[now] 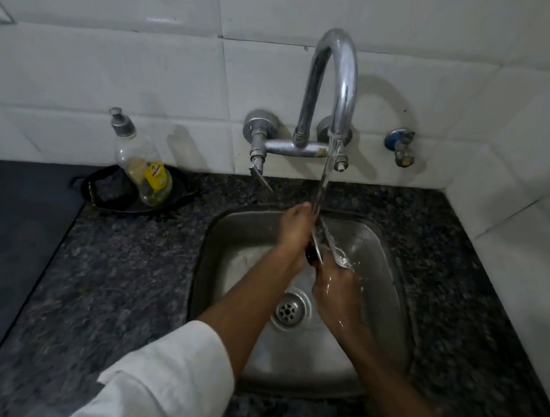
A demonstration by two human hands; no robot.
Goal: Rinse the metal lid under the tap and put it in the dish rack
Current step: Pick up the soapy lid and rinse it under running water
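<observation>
A person stands at a small steel sink (231, 238) set into a dark speckled stone desk (123, 264), seen from above. Both bare hands hold a metal lid (324, 239) on edge over the basin, directly under the stream falling from a curved chrome tap (336, 69) fixed to the white tiled wall. The left hand (293, 231) presses flat against the lid's left face, fingers (302, 209) stretched upward along it. The right hand (335, 286) grips the lid's lower edge, its fingers closed around the rim and wet with splashing water. A dark knob shows on the lid's left face, just below the left hand. The lid looks thin and blurred, so its exact shape is hard to make out.

At the back left of the desk, a clear soap bottle (140, 167) with a pump stands in a shallow black tray (110, 198).

The rinsing step appears to be under way. No dish rack is visible from here, so the next move would call for lifting the dripping lid clear of the water, keeping a firm hold on the slippery rim, and turning to find the rack
</observation>
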